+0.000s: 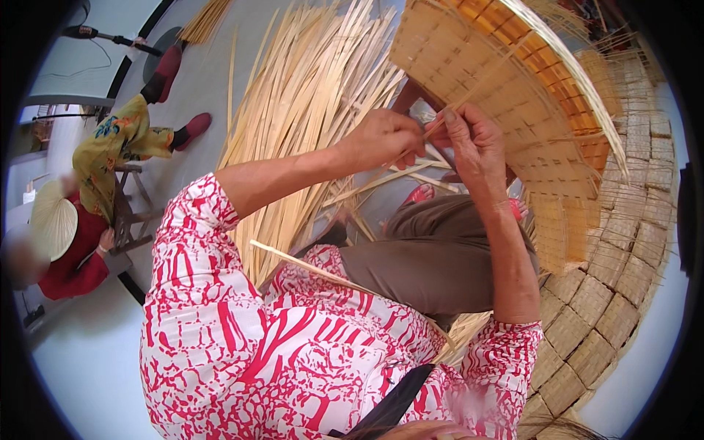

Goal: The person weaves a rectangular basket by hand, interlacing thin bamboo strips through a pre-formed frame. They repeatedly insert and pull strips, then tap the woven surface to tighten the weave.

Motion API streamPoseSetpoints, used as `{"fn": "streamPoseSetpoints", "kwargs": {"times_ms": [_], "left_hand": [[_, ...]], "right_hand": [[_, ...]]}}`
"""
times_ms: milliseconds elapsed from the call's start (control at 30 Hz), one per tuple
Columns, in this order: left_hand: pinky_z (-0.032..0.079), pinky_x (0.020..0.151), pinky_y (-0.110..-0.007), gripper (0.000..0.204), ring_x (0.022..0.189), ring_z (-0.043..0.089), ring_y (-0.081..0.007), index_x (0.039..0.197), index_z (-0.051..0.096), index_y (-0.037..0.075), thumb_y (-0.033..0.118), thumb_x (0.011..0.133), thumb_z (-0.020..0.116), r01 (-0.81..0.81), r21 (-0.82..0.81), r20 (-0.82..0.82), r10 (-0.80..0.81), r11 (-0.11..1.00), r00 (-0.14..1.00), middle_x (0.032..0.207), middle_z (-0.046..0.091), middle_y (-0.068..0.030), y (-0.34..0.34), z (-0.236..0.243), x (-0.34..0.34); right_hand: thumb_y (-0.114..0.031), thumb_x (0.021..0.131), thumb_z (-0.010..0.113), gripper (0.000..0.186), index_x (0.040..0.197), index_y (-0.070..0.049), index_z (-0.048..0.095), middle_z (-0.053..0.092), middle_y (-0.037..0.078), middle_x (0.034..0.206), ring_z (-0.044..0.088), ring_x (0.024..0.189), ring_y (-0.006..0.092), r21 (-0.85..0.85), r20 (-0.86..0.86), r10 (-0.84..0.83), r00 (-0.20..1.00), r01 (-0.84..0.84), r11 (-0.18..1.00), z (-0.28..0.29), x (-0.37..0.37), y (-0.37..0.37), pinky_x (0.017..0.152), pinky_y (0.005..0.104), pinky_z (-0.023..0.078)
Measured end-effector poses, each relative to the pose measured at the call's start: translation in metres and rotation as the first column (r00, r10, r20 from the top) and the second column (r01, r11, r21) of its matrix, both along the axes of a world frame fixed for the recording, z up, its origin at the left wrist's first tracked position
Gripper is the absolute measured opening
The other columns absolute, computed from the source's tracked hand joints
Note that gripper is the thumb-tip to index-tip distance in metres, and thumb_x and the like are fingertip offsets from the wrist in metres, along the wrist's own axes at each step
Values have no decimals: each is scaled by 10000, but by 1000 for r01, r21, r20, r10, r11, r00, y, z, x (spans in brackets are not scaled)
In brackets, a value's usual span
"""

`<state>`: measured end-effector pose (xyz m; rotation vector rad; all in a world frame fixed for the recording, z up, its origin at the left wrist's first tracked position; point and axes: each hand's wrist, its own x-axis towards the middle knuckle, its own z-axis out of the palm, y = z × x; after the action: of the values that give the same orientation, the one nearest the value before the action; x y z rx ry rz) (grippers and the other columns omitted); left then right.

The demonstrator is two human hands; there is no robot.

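Observation:
My left hand (385, 139) is closed, its fingertips pinched on a thin bamboo strip (477, 86). Close beside it, my right hand (475, 139) pinches the same strip between thumb and fingers. The strip runs up and to the right from my fingers, across the face of a woven bamboo panel (506, 103). That panel leans just beyond my right hand, with an orange-brown layer and a pale bound edge at its far side. Another pale strip (315, 269) lies across my body, under my arms. Where the held strip ends cannot be made out.
A large pile of loose bamboo strips (301, 95) covers the floor ahead and left. Stacked woven pieces (594, 301) line the right side. At far left, a person (81, 242) sits on a wooden stool (130, 213), holding a pale round fan (53, 220). A microphone stand (125, 40) stands beyond.

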<state>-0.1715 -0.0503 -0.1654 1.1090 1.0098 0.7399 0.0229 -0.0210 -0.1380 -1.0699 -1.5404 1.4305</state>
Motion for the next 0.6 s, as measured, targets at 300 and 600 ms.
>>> {"fn": "streamPoseSetpoints", "kwargs": {"times_ms": [300, 600], "left_hand": [[521, 624, -511, 165, 695, 654, -392, 819, 733, 91, 148, 808, 578, 413, 612, -696, 211, 675, 686, 804, 678, -157, 27, 5, 10], [483, 571, -336, 172, 614, 622, -176, 807, 726, 29, 167, 831, 626, 13, -213, 75, 3, 977, 997, 685, 644, -57, 33, -5, 4]], "right_hand": [[-93, 1026, 602, 143, 934, 16, 615, 681, 76, 780, 669, 744, 109, 247, 212, -117, 970, 63, 967, -14, 5, -3, 671, 281, 539], [-87, 1042, 584, 190, 871, -4, 584, 700, 38, 775, 658, 730, 76, 179, 4, -174, 985, 171, 969, -9, -7, -1, 662, 254, 549]]}}
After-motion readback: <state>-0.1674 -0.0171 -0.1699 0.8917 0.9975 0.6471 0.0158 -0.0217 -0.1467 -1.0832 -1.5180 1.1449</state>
